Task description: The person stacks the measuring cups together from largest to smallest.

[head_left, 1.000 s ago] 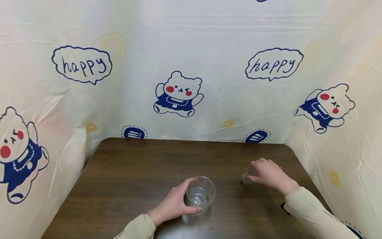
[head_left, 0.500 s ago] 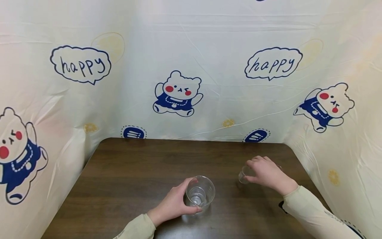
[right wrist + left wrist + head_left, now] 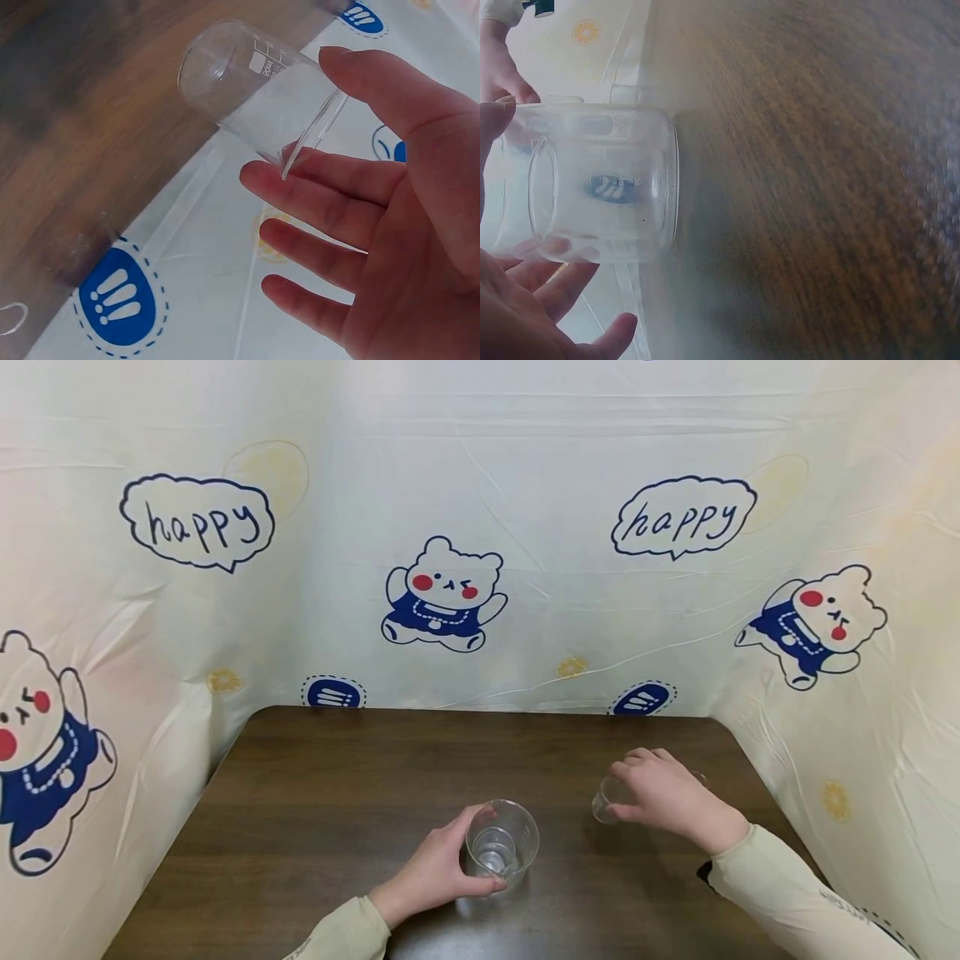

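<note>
My left hand (image 3: 438, 864) grips a large clear glass beaker (image 3: 527, 843) standing near the front middle of the table, thumb on the near side and fingers round the far side. Inside it shows a smaller clear glass shape, its rim (image 3: 543, 184) well below the big beaker's top in the left wrist view. To the right, my right hand (image 3: 670, 797) pinches another small clear beaker (image 3: 240, 75) by its rim between thumb and index finger. White printed marks and a pouring lip show on this beaker. The other three fingers extend away from the glass.
The dark wooden table (image 3: 360, 777) has rounded far corners. A pale curtain (image 3: 555, 527) printed with bears surrounds it at the back and sides. A thin curved clear edge (image 3: 701, 778) peeks out just behind my right hand.
My right hand has moved a little to the left with the small beaker, towards the large one. The left hand and its beaker have stayed in place.
</note>
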Motion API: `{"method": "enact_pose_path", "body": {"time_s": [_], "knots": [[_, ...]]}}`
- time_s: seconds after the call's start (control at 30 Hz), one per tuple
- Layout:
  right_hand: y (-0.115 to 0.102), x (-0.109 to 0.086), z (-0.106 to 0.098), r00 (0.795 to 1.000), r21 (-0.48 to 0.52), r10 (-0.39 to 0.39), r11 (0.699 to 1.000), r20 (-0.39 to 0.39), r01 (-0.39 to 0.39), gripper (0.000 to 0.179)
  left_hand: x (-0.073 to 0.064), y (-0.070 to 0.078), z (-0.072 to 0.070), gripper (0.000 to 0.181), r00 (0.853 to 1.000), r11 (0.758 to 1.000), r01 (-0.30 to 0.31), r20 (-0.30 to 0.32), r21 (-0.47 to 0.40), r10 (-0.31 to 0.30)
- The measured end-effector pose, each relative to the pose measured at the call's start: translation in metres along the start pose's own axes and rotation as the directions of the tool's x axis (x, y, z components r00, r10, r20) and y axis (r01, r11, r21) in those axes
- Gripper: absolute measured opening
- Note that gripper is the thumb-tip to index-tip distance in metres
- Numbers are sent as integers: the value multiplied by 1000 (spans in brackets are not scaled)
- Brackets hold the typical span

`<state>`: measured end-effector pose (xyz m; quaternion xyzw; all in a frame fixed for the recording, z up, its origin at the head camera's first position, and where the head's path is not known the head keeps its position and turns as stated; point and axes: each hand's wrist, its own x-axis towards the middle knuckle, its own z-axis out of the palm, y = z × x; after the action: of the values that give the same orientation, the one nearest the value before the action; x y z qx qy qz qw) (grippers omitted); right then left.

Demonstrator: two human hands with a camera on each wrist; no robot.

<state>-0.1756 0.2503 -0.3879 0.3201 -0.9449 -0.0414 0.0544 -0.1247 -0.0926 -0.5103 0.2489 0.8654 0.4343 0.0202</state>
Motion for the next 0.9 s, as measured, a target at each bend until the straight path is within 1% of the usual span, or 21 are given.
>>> {"method": "enact_pose_path", "body": {"time_s": [0.23, 0.67, 0.9], "knots": [[-9, 0, -12, 999, -14, -33, 999, -37, 32, 35, 0, 0, 1, 88, 1000, 1000, 5, 4, -8, -5], [-21, 2, -27, 997, -28, -62, 998, -36, 61, 37, 2, -2, 0, 88, 1000, 1000, -4, -7, -6, 4], [-27, 2, -34, 994, -46, -88, 995, -58, 85, 37, 1, -2, 0, 89, 1000, 1000, 2, -3, 4, -2]]}}
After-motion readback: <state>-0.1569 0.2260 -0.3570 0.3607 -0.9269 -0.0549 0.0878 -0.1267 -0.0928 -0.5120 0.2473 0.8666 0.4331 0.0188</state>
